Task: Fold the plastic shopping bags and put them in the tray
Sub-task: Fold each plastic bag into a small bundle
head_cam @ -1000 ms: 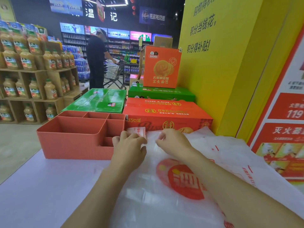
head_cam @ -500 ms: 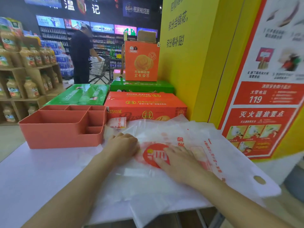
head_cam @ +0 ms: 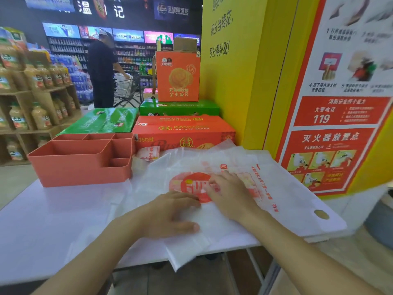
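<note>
1. Coral plastic compartment tray [head_cam: 80, 173] on the white bench [head_cam: 42, 220]; a small folded bag [head_cam: 148, 153] lies just outside it.
2. Left hand [head_cam: 170, 213] and right hand [head_cam: 229, 194], fingers straight, press the spread white plastic shopping bag [head_cam: 287, 199].

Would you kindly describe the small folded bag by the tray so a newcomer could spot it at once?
On the white table stands a salmon-red compartment tray at the far left. Just right of its far right corner, before the orange carton, lies the folded bag: a small red-and-white packet, unlike the large bags spread flat under the left hand and right hand.
</note>
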Motion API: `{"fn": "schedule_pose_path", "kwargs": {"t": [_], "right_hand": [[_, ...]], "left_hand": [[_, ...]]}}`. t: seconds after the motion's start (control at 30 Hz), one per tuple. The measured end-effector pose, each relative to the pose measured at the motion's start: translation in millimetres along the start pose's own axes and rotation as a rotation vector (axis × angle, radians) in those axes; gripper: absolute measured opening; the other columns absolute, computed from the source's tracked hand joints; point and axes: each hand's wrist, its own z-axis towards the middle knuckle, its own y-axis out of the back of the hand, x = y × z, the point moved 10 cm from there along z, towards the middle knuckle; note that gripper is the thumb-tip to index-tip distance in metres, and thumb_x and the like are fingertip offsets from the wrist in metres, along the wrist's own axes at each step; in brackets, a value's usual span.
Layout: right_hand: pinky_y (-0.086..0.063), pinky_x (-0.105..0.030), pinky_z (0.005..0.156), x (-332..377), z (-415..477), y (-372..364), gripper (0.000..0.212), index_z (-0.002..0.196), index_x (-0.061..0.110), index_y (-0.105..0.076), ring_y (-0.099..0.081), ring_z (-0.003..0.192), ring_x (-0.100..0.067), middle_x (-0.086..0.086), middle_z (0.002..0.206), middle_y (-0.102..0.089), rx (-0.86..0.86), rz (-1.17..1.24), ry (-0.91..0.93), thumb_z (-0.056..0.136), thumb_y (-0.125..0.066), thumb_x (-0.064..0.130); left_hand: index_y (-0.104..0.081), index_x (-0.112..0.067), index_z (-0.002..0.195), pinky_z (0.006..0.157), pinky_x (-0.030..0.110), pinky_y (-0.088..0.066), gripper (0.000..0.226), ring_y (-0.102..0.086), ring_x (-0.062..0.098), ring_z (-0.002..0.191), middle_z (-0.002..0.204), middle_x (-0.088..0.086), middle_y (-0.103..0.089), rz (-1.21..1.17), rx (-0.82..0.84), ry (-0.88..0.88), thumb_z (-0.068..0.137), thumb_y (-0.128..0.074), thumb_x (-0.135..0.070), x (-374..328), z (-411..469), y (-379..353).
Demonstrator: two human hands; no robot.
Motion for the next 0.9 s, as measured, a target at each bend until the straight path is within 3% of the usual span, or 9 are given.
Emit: {"fn": "schedule_pose_path", "kwargs": {"t": [0.1, 0.27, 0.33, 0.4, 0.47, 0.57, 0.67, 0.77, 0.9], "right_hand": [[-0.038, -0.032, 0.101, 6, -21, 18, 0.028, 0.109, 0.03, -0.067, -0.043, 0.111, -0.007, 0.016, 0.115, -0.055, 0.017, 0.059, 0.086, 0.099, -0.051, 0.051], [-0.027, -0.028, 0.113, -8, -62, 13, 0.044, 0.13, 0.041, -0.059, -0.03, 0.132, 0.005, 0.032, 0.135, -0.04, 0.324, 0.011, 0.201, 0.093, -0.051, 0.065], [-0.023, -0.028, 0.116, -20, -68, 14, 0.05, 0.137, 0.043, -0.054, -0.026, 0.136, 0.006, 0.034, 0.139, -0.037, 0.334, -0.03, 0.209, 0.094, -0.051, 0.066], [-0.022, -0.027, 0.118, -34, -69, 19, 0.047, 0.138, 0.045, -0.056, -0.026, 0.137, 0.006, 0.034, 0.139, -0.039, 0.295, -0.02, 0.181, 0.095, -0.053, 0.063], [-0.029, -0.028, 0.116, -49, -68, 28, 0.041, 0.132, 0.044, -0.061, -0.033, 0.13, 0.005, 0.032, 0.131, -0.043, 0.222, -0.022, 0.157, 0.095, -0.053, 0.061], [-0.035, -0.025, 0.105, -64, -70, 39, 0.04, 0.125, 0.043, -0.066, -0.039, 0.119, 0.001, 0.03, 0.116, -0.045, 0.178, 0.01, 0.117, 0.096, -0.047, 0.064], [-0.035, -0.022, 0.101, -70, -71, 41, 0.048, 0.121, 0.046, -0.066, -0.042, 0.118, 0.001, 0.031, 0.115, -0.049, 0.225, 0.069, 0.075, 0.09, -0.039, 0.071], [-0.043, -0.026, 0.103, -74, -63, 52, 0.041, 0.109, 0.042, -0.071, -0.051, 0.116, 0.006, 0.031, 0.115, -0.061, 0.189, 0.075, 0.001, 0.094, -0.043, 0.067], [-0.049, -0.021, 0.071, -68, -53, 63, 0.021, 0.094, 0.035, -0.07, -0.061, 0.083, 0.003, 0.018, 0.092, -0.069, 0.182, 0.016, -0.059, 0.101, -0.053, 0.046]], "left_hand": [[-0.043, -0.041, 0.146, 0.117, 0.023, -0.02, 0.072, -0.026, -0.003, 0.141, 0.155, -0.027, -0.032, 0.006, -0.014, 0.028, 0.084, -0.054, -0.076, 1, -3, 2], [-0.045, -0.04, 0.146, 0.119, 0.026, -0.023, 0.063, -0.03, -0.002, 0.141, 0.154, -0.025, -0.035, 0.018, -0.021, 0.076, 0.089, -0.054, -0.066, 4, -4, 7], [-0.051, -0.04, 0.142, 0.116, 0.021, -0.025, 0.051, -0.036, -0.004, 0.138, 0.152, -0.026, -0.04, 0.006, -0.039, 0.066, 0.094, -0.053, -0.056, 4, -4, 10], [-0.056, -0.039, 0.139, 0.108, 0.007, -0.023, 0.041, -0.041, -0.005, 0.135, 0.148, -0.026, -0.044, 0.002, -0.066, 0.046, 0.099, -0.052, -0.044, 4, -3, 14], [-0.061, -0.037, 0.135, 0.104, 0.0, -0.02, 0.035, -0.044, -0.004, 0.131, 0.144, -0.024, -0.048, 0.024, -0.1, 0.029, 0.102, -0.051, -0.033, 8, -4, 17], [-0.066, -0.038, 0.128, 0.106, 0.019, -0.037, 0.032, -0.047, 0.002, 0.118, 0.125, -0.026, -0.047, 0.028, -0.161, 0.028, 0.101, -0.055, -0.027, 19, -10, 23], [-0.068, -0.036, 0.126, 0.098, 0.023, -0.042, 0.032, -0.048, 0.002, 0.106, 0.11, -0.038, -0.04, 0.055, -0.167, 0.002, 0.101, -0.055, -0.022, 24, -13, 27], [-0.072, -0.029, 0.118, 0.091, 0.03, -0.051, 0.024, -0.059, 0.004, 0.094, 0.105, -0.028, -0.061, 0.058, -0.184, 0.059, 0.101, -0.055, -0.03, 29, -11, 39], [-0.074, -0.032, 0.101, 0.078, 0.032, -0.054, 0.018, -0.065, 0.007, 0.081, 0.09, -0.017, -0.073, 0.093, -0.296, 0.148, 0.098, -0.058, -0.039, 41, -9, 62]]}}
